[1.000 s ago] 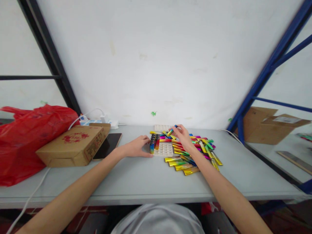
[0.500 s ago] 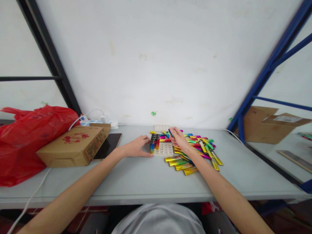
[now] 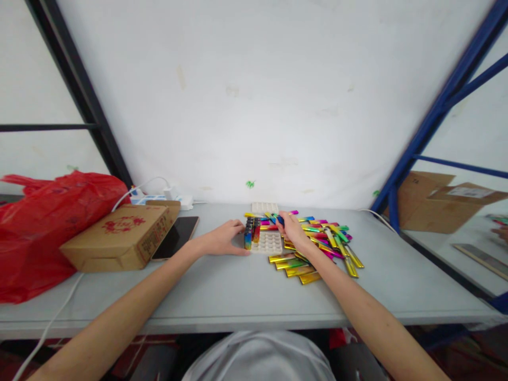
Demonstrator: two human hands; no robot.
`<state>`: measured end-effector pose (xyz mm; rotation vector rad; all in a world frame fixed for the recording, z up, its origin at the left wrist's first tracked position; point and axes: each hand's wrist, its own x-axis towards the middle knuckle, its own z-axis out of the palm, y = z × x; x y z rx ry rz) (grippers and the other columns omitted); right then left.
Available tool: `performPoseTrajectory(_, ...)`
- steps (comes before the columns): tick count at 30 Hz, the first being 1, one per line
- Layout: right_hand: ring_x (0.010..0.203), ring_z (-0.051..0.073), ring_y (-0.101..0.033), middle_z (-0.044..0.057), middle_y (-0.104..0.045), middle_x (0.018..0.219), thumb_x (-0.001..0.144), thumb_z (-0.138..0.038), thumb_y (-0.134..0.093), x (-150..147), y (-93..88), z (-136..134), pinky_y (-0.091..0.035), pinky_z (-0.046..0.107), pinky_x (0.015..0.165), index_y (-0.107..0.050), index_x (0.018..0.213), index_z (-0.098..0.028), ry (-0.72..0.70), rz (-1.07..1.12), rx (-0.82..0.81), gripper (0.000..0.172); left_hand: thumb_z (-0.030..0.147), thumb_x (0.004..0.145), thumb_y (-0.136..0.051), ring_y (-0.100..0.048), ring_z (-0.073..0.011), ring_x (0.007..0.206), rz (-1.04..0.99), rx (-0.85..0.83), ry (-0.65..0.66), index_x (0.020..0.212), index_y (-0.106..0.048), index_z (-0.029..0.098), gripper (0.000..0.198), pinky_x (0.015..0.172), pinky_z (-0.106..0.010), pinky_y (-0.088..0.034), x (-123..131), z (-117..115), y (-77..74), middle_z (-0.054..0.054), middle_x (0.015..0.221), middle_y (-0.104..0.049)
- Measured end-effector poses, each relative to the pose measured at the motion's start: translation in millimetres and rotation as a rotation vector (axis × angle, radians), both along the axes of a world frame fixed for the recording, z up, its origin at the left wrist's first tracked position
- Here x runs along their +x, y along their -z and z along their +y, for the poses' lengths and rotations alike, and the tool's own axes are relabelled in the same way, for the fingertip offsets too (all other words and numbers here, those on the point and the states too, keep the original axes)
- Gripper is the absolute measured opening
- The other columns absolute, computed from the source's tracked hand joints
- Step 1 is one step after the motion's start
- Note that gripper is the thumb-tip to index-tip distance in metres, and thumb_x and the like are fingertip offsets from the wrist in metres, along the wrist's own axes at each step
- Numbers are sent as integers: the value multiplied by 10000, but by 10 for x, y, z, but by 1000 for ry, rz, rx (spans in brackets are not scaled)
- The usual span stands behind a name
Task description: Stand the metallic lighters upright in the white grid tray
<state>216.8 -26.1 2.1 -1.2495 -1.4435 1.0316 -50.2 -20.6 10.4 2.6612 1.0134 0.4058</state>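
Observation:
A white tray (image 3: 271,244) with rows of small round wells sits on the grey table. Along its left side several lighters (image 3: 248,237) with shiny rainbow bodies and black tops stand upright in two rows. My left hand (image 3: 225,238) rests at the tray's left edge, thumb and fingers spread, with nothing held. Above the tray's back right corner, my right hand (image 3: 291,228) pinches a dark blue lighter (image 3: 280,218), mostly covered by the fingers. A loose heap of shiny lighters (image 3: 337,241) in gold, green, red and purple lies beneath and right of that hand.
Behind the heap is a second white tray (image 3: 264,207). To the left are a phone (image 3: 183,236), a cardboard box (image 3: 119,238), a red plastic bag (image 3: 51,222) and a power strip (image 3: 184,201). A blue metal frame (image 3: 420,127) bounds the right side, with an open carton (image 3: 428,206) beyond.
My right hand has shifted slightly down, and the lighter in it has turned. My left hand stays put. Part of another person's hand now shows at the far right edge.

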Motion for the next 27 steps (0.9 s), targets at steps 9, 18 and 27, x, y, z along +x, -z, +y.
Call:
performPoseTrajectory(9,404,78,-180,-82,-274,473,915,-712,-495,-15,-15,-7,-126,250,429,-448,618,-230,-54,138,-101,569,681,788,-747,-611,-330,1156,12,-2,-8,1179,-670,154,661,1056,-424,-499,-1,-4,-8,-141,1229,-644)
performPoseTrajectory(18,478,115,-372,-63,-420,608,952,-758,-425,-49,8,-43,-325,249,466,-614,919,-214,-196,73,133,577,694,790,-737,-610,-323,1150,3,10,1,1184,-673,164,664,1049,-413,-496,-3,3,-3,-131,1235,-643)
performPoseTrajectory(27,851,195,-596,40,-650,879,951,-618,-579,-73,-85,-150,-483,295,734,-676,873,-198,-161,-271,484,438,692,799,-732,-598,-319,1135,13,12,10,1153,-677,164,637,1036,-413,-491,-2,0,-8,-130,1212,-636)
